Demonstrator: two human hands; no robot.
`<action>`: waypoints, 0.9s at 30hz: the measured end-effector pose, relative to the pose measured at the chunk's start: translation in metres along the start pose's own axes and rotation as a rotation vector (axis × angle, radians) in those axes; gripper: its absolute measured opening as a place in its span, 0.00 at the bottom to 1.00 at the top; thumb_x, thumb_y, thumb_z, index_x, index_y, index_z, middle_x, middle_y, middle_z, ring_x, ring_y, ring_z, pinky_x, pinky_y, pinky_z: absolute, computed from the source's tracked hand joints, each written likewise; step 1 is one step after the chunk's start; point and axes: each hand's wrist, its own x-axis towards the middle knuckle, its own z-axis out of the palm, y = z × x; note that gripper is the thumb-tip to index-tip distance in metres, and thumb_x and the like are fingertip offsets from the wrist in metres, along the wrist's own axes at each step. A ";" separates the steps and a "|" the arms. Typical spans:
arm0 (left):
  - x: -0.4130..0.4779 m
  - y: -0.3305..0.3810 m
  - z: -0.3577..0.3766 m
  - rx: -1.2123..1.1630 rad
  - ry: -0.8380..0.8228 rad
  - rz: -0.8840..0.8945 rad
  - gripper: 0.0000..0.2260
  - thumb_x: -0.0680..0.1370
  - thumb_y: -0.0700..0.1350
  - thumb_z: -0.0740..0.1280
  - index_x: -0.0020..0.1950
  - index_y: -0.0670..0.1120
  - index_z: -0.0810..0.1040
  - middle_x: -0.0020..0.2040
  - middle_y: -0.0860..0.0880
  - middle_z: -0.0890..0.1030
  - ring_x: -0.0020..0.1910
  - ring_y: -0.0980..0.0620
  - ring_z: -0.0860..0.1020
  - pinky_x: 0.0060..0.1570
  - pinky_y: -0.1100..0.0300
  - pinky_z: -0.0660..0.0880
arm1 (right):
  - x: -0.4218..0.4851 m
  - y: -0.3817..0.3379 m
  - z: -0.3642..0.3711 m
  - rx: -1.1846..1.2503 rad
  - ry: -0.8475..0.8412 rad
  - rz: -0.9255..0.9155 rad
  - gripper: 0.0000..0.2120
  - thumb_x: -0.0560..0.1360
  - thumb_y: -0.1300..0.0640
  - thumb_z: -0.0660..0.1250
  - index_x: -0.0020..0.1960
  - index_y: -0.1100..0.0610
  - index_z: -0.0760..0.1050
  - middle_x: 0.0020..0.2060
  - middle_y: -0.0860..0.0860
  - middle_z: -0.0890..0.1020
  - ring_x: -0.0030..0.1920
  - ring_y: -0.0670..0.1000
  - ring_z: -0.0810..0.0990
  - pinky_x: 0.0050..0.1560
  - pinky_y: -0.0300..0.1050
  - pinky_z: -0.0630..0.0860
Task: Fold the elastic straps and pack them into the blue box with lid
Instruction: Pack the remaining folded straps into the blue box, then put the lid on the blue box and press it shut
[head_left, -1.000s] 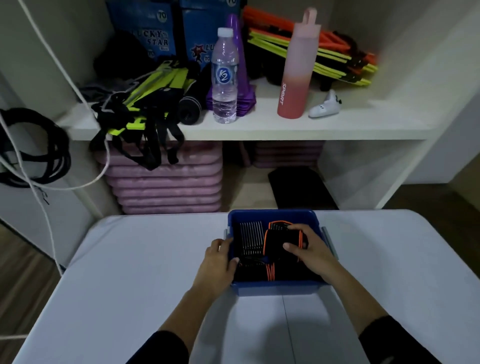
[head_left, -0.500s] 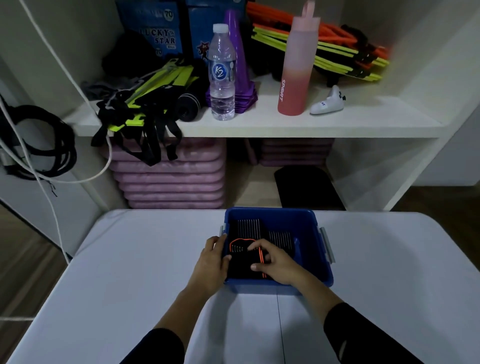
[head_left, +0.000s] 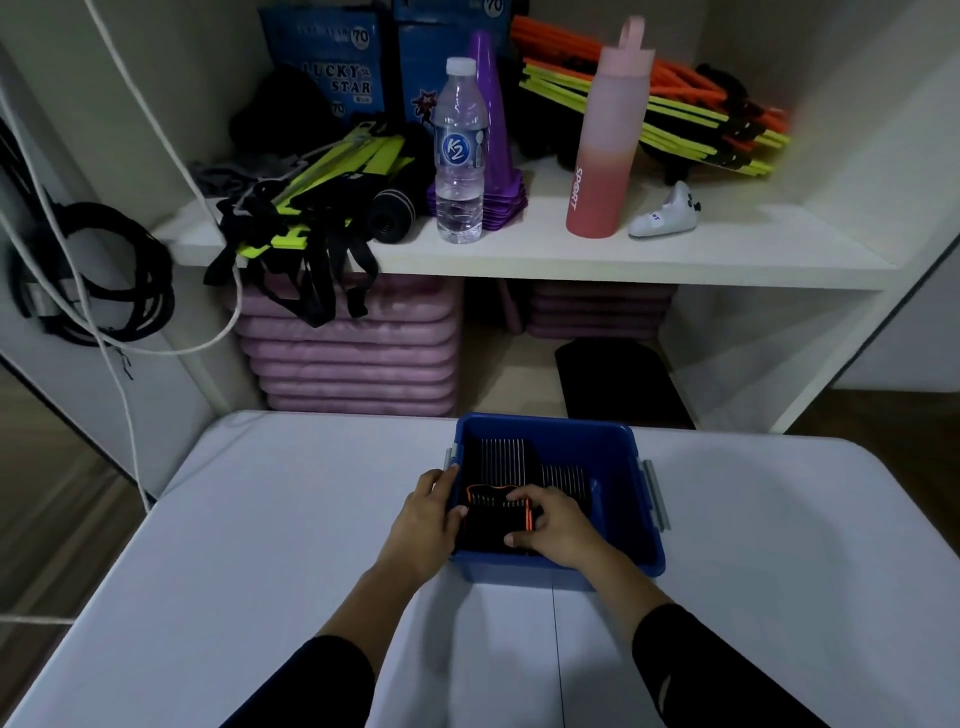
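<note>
A blue box (head_left: 631, 512) stands on the white table (head_left: 260, 545), near its far edge, without a lid on it. Inside lie folded black elastic straps; two ribbed ones (head_left: 503, 460) show at the back. On top near the front lies a black strap with orange edging (head_left: 491, 512). My right hand (head_left: 553, 527) reaches into the box and presses down on that orange-edged strap with its fingers. My left hand (head_left: 428, 512) holds the box's left wall, thumb over the rim and touching the strap pile. No lid is in view.
Behind the table a white shelf (head_left: 519, 254) carries a clear water bottle (head_left: 460, 156), a pink sport bottle (head_left: 608, 140), purple cones, yellow-and-black straps (head_left: 311, 208) hanging over the edge, and orange-yellow poles. Pink mats are stacked below. Black cords hang at left.
My right hand moved the orange-edged strap from the box's right side to the left front and now presses it flat. The left hand stayed on the box's left wall.
</note>
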 end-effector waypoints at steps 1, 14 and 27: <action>0.000 0.000 -0.001 0.001 0.000 -0.001 0.23 0.80 0.45 0.59 0.74 0.46 0.58 0.68 0.46 0.67 0.62 0.47 0.71 0.62 0.53 0.72 | -0.001 0.000 0.000 0.002 0.004 -0.002 0.26 0.64 0.53 0.77 0.59 0.44 0.72 0.55 0.51 0.72 0.55 0.55 0.75 0.59 0.55 0.75; 0.010 0.049 -0.037 0.048 0.110 -0.018 0.15 0.77 0.43 0.63 0.63 0.48 0.75 0.61 0.46 0.75 0.59 0.48 0.72 0.58 0.57 0.72 | -0.022 -0.032 -0.050 0.030 0.268 -0.072 0.15 0.75 0.53 0.68 0.60 0.56 0.74 0.53 0.54 0.76 0.50 0.50 0.76 0.55 0.43 0.74; 0.075 0.240 -0.203 -0.184 0.446 0.280 0.08 0.75 0.44 0.67 0.53 0.46 0.79 0.40 0.51 0.79 0.39 0.53 0.76 0.38 0.66 0.67 | -0.047 -0.202 -0.244 -0.106 0.736 -0.406 0.08 0.75 0.53 0.65 0.50 0.56 0.76 0.44 0.50 0.81 0.44 0.50 0.78 0.43 0.43 0.72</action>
